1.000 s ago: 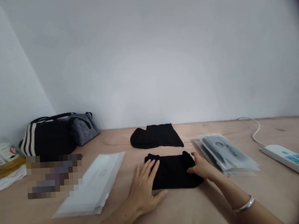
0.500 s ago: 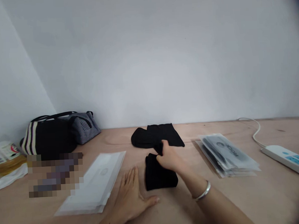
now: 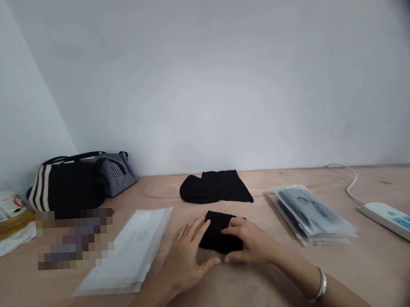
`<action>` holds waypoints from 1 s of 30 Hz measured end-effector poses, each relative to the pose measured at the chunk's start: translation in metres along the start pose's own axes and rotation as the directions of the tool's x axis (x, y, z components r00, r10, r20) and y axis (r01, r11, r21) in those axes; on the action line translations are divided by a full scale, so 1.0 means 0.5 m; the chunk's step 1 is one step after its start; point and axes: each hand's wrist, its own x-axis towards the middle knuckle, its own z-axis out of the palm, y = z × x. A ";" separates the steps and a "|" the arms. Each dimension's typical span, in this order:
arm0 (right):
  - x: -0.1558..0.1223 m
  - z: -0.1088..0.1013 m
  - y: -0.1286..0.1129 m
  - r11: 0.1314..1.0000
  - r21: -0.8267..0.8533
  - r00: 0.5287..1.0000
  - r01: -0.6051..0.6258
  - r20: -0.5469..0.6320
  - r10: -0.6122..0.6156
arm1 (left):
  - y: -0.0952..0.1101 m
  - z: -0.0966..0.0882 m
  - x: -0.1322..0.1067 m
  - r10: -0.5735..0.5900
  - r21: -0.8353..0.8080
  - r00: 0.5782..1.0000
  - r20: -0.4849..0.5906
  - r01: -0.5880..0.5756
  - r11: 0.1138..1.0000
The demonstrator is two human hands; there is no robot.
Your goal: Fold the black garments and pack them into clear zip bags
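A black fabric garment, folded into a small bundle point(image 3: 218, 231), lies on the plywood table point(image 3: 351, 260) in front of me. My left hand point(image 3: 186, 260) rests against its left side with the fingers spread. My right hand point(image 3: 249, 243) covers its right side, fingers over the top and thumb at the front edge. A second black garment point(image 3: 215, 188), loosely laid flat, lies farther back, touching neither hand. A silver bangle point(image 3: 318, 287) circles my right wrist.
White translucent flat packets point(image 3: 127, 249) lie left of my hands, and transparent packs of dark items printed "ROCK" point(image 3: 311, 214) lie to the right. A striped bag point(image 3: 76, 185) sits back left. A white power strip point(image 3: 394, 221) and its cable point(image 3: 351, 182) are at right, against a white wall point(image 3: 201, 80).
The wide black garment has been folded into a shorter, narrower bundle. My right hand came back from lifting it and now presses on it. My left hand has moved up against it.
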 end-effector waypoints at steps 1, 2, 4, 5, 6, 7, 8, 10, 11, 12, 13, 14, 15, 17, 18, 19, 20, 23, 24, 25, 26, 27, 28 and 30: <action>-0.012 0.000 0.009 0.998 0.047 0.998 -0.030 -0.045 0.032 | 0.003 -0.006 0.014 0.059 0.000 0.998 0.013 -0.059 0.998; -0.020 0.003 0.014 0.994 0.087 0.994 -0.065 -0.087 0.073 | 0.004 -0.010 0.027 0.102 -0.004 0.994 0.029 -0.102 0.995; -0.028 0.018 0.017 0.982 0.145 0.978 -0.124 -0.150 0.146 | 0.000 -0.010 0.049 0.155 -0.031 0.986 0.065 -0.153 0.988; -0.028 0.027 0.016 0.976 0.164 0.971 -0.143 -0.167 0.171 | -0.004 -0.008 0.057 0.169 -0.055 0.983 0.077 -0.165 0.985; -0.027 0.035 0.014 0.972 0.177 0.966 -0.155 -0.181 0.187 | -0.010 -0.003 0.063 0.177 -0.082 0.981 0.077 -0.171 0.982; -0.025 0.042 0.012 0.970 0.181 0.960 -0.162 -0.198 0.198 | -0.016 0.002 0.067 0.176 -0.106 0.982 0.065 -0.169 0.980; -0.023 0.048 0.010 0.971 0.173 0.954 -0.165 -0.221 0.202 | -0.022 0.007 0.068 0.170 -0.124 0.985 0.042 -0.163 0.979; -0.021 0.053 0.007 0.981 0.121 0.948 -0.153 -0.261 0.181 | -0.032 0.016 0.067 0.151 -0.145 0.988 -0.013 -0.151 0.978; -0.021 0.054 0.006 0.987 0.083 0.951 -0.140 -0.265 0.157 | -0.036 0.019 0.064 0.148 -0.154 0.989 -0.023 -0.150 0.977; -0.024 0.053 0.005 0.992 0.044 0.959 -0.121 -0.253 0.129 | -0.039 0.019 0.060 0.147 -0.169 0.989 -0.013 -0.147 0.975; -0.027 0.051 0.005 0.995 0.012 0.970 -0.096 -0.224 0.096 | -0.041 0.018 0.055 0.145 -0.191 0.989 0.012 -0.140 0.972; -0.031 0.049 0.005 0.998 -0.013 0.981 -0.065 -0.186 0.061 | -0.042 0.015 0.050 0.143 -0.215 0.989 0.050 -0.129 0.968; -0.036 0.046 0.005 0.999 -0.032 0.989 -0.031 -0.147 0.026 | -0.042 0.011 0.045 0.143 -0.237 0.985 0.094 -0.117 0.964; -0.044 0.043 0.005 0.997 -0.069 0.996 0.017 -0.081 -0.023 | -0.042 0.001 0.036 0.158 -0.254 0.974 0.164 -0.113 0.961; -0.047 0.043 0.005 0.995 -0.094 0.998 0.032 -0.053 -0.037 | -0.041 -0.004 0.033 0.171 -0.249 0.968 0.181 -0.123 0.961; -0.048 0.044 0.004 0.992 -0.122 0.999 0.038 -0.029 -0.041 | -0.039 -0.008 0.032 0.185 -0.236 0.965 0.188 -0.138 0.962; -0.049 0.047 0.003 0.989 -0.147 0.999 0.035 -0.011 -0.037 | -0.037 -0.010 0.032 0.196 -0.219 0.963 0.185 -0.154 0.963; -0.047 0.060 0.000 0.987 -0.158 0.999 -0.041 -0.022 0.038 | -0.030 -0.008 0.035 0.223 -0.188 0.964 0.143 -0.195 0.963; -0.046 0.064 -0.001 0.988 -0.130 0.996 -0.085 -0.046 0.080 | -0.028 -0.005 0.035 0.231 -0.189 0.965 0.127 -0.205 0.960; -0.044 0.067 -0.001 0.988 -0.085 0.990 -0.127 -0.075 0.121 | -0.026 -0.003 0.035 0.234 -0.196 0.966 0.113 -0.209 0.958; -0.043 0.067 0.000 0.987 -0.030 0.982 -0.160 -0.106 0.156 | -0.023 -0.001 0.034 0.228 -0.208 0.968 0.104 -0.203 0.957; -0.043 0.064 0.001 0.984 0.028 0.974 -0.177 -0.140 0.179 | -0.021 0.001 0.033 0.210 -0.224 0.973 0.095 -0.184 0.957; -0.042 0.059 0.001 0.980 0.084 0.966 -0.180 -0.174 0.193 | -0.018 0.000 0.032 0.181 -0.248 0.980 0.085 -0.155 0.956; -0.041 0.039 0.002 0.964 0.200 0.950 -0.178 -0.220 0.221 | -0.010 -0.006 0.031 0.089 -0.332 0.994 0.067 -0.062 0.941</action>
